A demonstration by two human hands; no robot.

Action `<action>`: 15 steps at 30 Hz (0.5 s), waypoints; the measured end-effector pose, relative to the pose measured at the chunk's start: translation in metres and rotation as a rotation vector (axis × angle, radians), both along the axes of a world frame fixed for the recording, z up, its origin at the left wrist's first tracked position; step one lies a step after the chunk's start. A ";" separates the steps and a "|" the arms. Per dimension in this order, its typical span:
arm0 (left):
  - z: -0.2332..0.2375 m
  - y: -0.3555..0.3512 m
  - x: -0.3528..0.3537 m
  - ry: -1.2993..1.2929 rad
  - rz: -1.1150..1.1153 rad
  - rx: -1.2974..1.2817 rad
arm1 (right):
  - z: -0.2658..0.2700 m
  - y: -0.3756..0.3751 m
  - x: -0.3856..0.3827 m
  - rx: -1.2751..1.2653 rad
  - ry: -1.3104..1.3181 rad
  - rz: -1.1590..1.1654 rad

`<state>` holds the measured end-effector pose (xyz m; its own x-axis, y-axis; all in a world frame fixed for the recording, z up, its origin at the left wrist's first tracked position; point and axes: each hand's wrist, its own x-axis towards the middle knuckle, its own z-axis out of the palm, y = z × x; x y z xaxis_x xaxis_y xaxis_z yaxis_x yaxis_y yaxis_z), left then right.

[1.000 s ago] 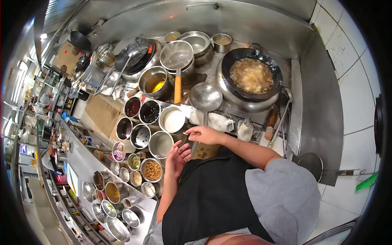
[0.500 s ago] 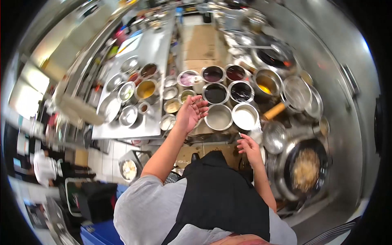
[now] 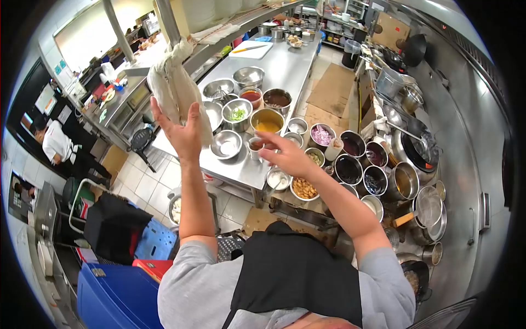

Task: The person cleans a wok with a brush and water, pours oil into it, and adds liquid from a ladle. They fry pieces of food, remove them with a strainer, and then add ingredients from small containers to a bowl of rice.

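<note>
A whitish cloth (image 3: 174, 82) hangs from a metal post over the left end of the steel table. My left hand (image 3: 183, 130) is raised in front of it with fingers spread, holding nothing; whether it touches the cloth I cannot tell. My right hand (image 3: 285, 153) reaches left over the table's near edge, fingers apart, close to a small metal cup (image 3: 256, 147). Around it stand a metal bowl (image 3: 226, 144), a pot of yellow liquid (image 3: 267, 122) and a bowl of chopped greens (image 3: 238, 114).
Pots of dark sauce (image 3: 349, 169) and a bowl of chopped onion (image 3: 322, 134) stand to the right, beside a strainer (image 3: 428, 206). A cutting board (image 3: 251, 49) with a knife lies farther back. A person (image 3: 60, 145) stands at the far left. A blue bin (image 3: 118, 293) is lower left.
The view has turned left toward the steel table. My left hand has risen to the hanging cloth. My right hand has moved from beside the white pot to over the table's edge.
</note>
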<state>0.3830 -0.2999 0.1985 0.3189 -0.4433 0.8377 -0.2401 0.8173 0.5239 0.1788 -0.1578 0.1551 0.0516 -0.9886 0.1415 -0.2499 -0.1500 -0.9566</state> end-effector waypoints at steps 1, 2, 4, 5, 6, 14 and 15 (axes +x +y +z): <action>-0.001 -0.010 0.008 0.005 -0.186 0.195 | -0.005 -0.025 0.012 -0.028 -0.081 0.035; -0.002 -0.017 0.012 0.004 -0.373 0.389 | -0.002 -0.045 0.025 -0.057 -0.123 0.054; -0.012 -0.020 0.009 0.007 -0.405 0.288 | 0.009 -0.073 0.048 -0.047 -0.142 0.050; -0.016 -0.018 0.007 0.021 -0.420 0.190 | 0.015 -0.082 0.058 -0.049 -0.192 0.062; -0.019 -0.014 0.004 0.008 -0.449 0.184 | 0.024 -0.088 0.065 -0.048 -0.210 0.103; -0.055 -0.005 0.010 0.688 -0.948 0.384 | 0.055 -0.096 0.105 -0.315 -0.059 -0.221; -0.043 -0.002 0.007 0.780 -1.016 0.451 | 0.055 -0.090 0.108 -0.286 -0.026 -0.223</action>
